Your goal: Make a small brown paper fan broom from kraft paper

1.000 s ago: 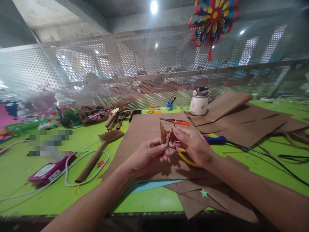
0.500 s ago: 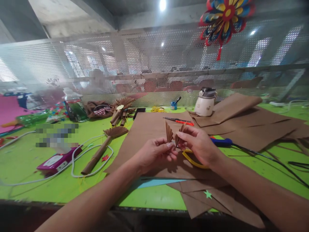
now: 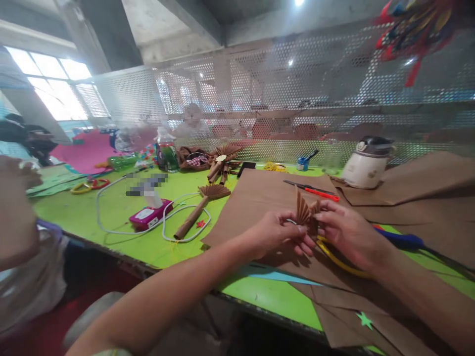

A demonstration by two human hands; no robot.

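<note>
A small pleated brown paper fan is held between my two hands, above a large sheet of brown kraft paper. My left hand pinches it low on the left side. On the other side, the fingers of my right hand close on its right-hand folds. Whether these folds are one piece or two, I cannot tell. Beneath my right hand lies a yellow-handled tool, partly covered. Beyond the hands rests a utility knife with an orange handle.
To the left lie a paper fan on a rolled stem, a white cable and a purple power strip. A flask stands at the back right. The blue-handled tool has a cord. Another person's arm shows at far left.
The view has swung left, bringing the window and another person's arm into sight. The fan's pleated parts are closer together, and both hands still hold them.
</note>
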